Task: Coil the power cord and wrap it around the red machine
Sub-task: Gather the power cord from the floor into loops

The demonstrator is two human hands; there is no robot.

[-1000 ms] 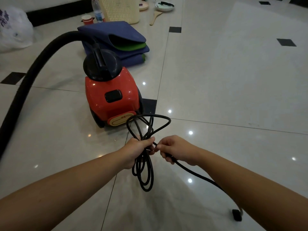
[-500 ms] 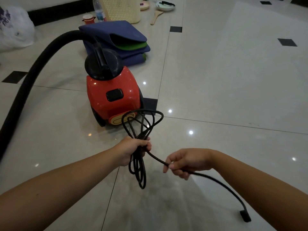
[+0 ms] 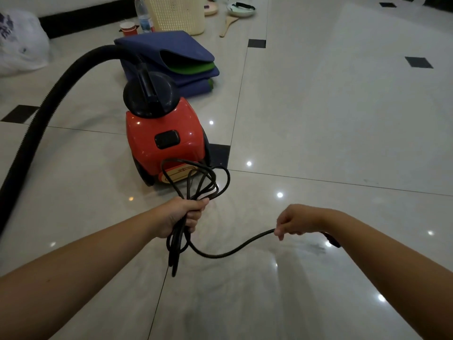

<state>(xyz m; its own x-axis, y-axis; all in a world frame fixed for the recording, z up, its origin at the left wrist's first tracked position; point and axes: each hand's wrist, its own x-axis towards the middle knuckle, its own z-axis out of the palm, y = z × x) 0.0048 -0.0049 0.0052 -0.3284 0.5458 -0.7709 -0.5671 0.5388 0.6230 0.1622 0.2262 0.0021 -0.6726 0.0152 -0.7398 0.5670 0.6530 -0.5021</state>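
The red machine (image 3: 164,138), a small vacuum with a black top, stands on the tiled floor ahead of me. My left hand (image 3: 182,215) is closed around several loops of the black power cord (image 3: 196,179); the loops stick out above and hang below my fist, just in front of the machine. A loose length of cord sags to the right into my right hand (image 3: 295,220), which pinches it. The plug (image 3: 332,239) juts out behind my right wrist, off the floor.
A thick black hose (image 3: 36,114) arcs from the machine's top to the left edge. Folded blue and green mats (image 3: 181,55) lie behind the machine. A cream basket (image 3: 176,13), bottle (image 3: 143,15), red cup (image 3: 128,29), dishes and a white bag (image 3: 19,42) sit farther back.
My right hand has slid along the cord and moved out to the right, away from my left hand. The plug has lifted off the floor. The loops stay in my left fist.
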